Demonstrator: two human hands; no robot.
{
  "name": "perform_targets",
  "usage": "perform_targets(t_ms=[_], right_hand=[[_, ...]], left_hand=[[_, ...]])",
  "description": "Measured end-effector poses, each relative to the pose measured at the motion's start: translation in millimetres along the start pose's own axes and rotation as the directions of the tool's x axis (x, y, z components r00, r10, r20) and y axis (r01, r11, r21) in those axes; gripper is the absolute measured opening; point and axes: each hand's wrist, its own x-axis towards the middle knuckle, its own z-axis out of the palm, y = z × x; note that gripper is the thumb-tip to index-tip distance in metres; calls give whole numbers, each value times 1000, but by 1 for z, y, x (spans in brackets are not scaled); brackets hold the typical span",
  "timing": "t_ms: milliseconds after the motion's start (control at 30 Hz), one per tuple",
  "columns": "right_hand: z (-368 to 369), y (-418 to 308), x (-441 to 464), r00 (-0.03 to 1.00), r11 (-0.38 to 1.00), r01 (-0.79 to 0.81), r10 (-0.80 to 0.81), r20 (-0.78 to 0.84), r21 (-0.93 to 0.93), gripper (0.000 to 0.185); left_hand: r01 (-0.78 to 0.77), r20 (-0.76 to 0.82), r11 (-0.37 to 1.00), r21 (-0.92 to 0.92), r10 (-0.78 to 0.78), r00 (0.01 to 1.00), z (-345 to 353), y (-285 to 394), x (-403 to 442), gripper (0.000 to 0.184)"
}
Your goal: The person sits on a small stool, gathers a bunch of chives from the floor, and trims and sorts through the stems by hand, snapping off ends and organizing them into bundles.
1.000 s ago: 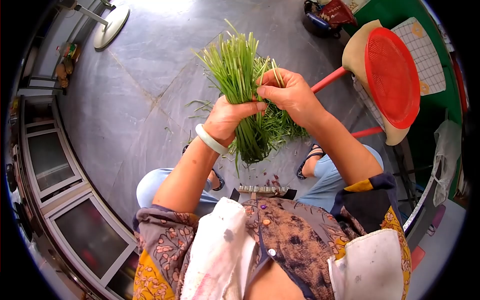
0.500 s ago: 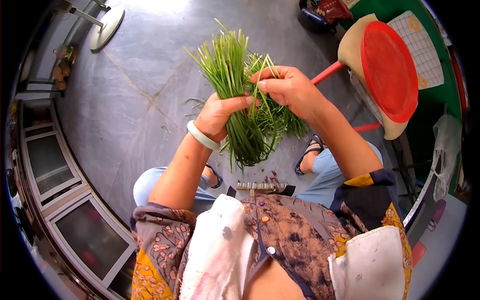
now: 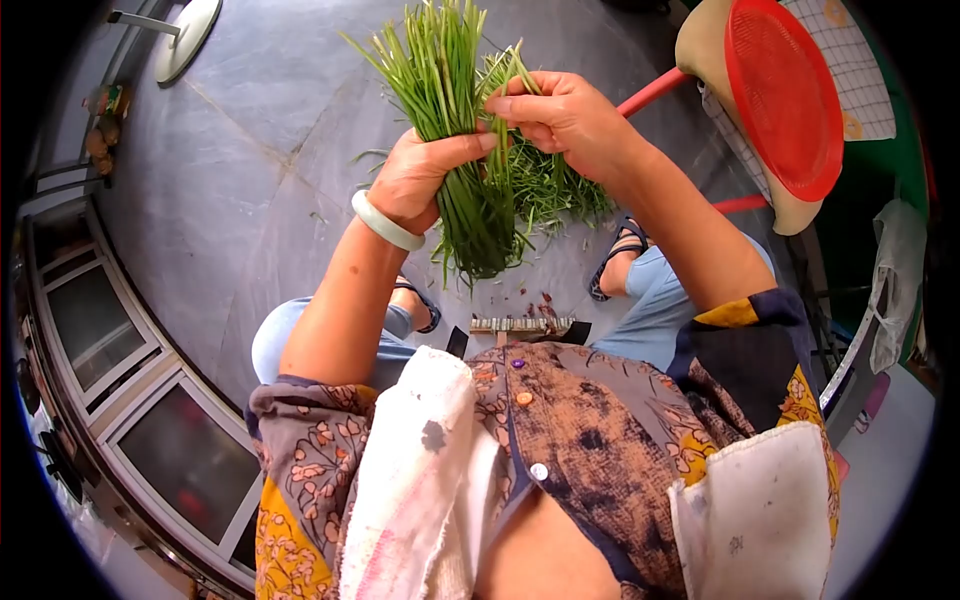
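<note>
My left hand [image 3: 415,180], with a pale bangle [image 3: 387,221] at its wrist, is wrapped round a thick bunch of long green stalks [image 3: 440,85]. Pale ends point up and away from me, and dark green leaves hang below the fist. Just right of the bunch, my right hand [image 3: 565,115] pinches a few thin stalks [image 3: 518,72] between thumb and fingers. Behind both hands, a heap of loose green stalks [image 3: 555,190] lies on the grey floor, partly hidden by the bunch and my right hand.
A red basket [image 3: 785,95] rests on a stool-like seat with red legs [image 3: 655,92] at the right. Glass-fronted cabinets [image 3: 180,460] line the left side. A round stand base [image 3: 188,40] is at the upper left. My sandalled feet [image 3: 618,265] are below the heap.
The whole scene has shifted upward in view. My left hand still grips the bunch, and my right hand keeps its pinch on thin stalks beside it.
</note>
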Motion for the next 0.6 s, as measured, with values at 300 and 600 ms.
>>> perform_targets(t_ms=[300,600], right_hand=[[11,-9,-7,979,984,174,-168,116,-41,14],[6,-18,-7,960,977,212,-203,-193,27,8]], left_hand=[[-36,137,997,-66,45,990,12,4,-5,28],[-11,-59,990,-139,3,998,14,10,-8,19]])
